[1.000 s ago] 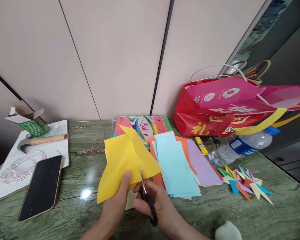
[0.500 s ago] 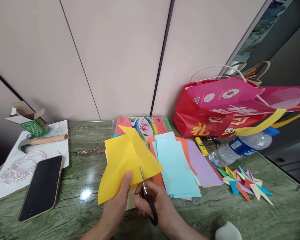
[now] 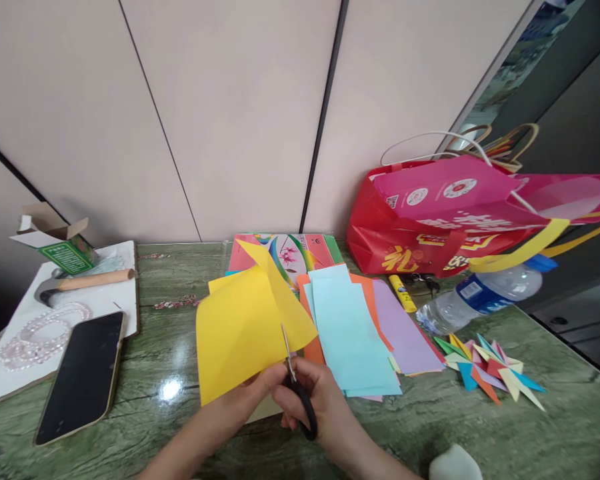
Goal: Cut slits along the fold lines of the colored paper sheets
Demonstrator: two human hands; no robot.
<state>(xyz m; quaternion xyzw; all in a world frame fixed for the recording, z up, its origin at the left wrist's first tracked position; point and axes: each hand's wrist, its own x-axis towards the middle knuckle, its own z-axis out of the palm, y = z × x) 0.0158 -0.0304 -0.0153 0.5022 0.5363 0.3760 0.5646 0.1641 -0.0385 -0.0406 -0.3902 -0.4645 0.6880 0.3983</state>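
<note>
A creased yellow sheet (image 3: 240, 327) stands over the middle of the table, its upper corner folded to a point. My left hand (image 3: 265, 387) is closed on the sheet's lower edge, with the fingertips partly hidden beside the scissors. Black-handled scissors (image 3: 304, 408) are in my right hand (image 3: 313, 393), whose fingers wrap round the handles. The blades point up and lie in front of the right part of the yellow sheet. Light blue paper strips (image 3: 353, 333) lie just right of my hands.
Purple paper (image 3: 405, 327), a glue stick (image 3: 403, 293), a bottle (image 3: 490, 293), folded colourful paper pieces (image 3: 495, 367) and a red bag (image 3: 405, 233) are on the right. A phone (image 3: 83, 377), beads (image 3: 43, 337), a wooden-handled tool (image 3: 97, 279) and a green box (image 3: 70, 255) are on the left.
My left hand has moved right and down along the yellow sheet, close to my right hand. The sheet's left part has swung up and opened out flatter. The scissors have barely moved.
</note>
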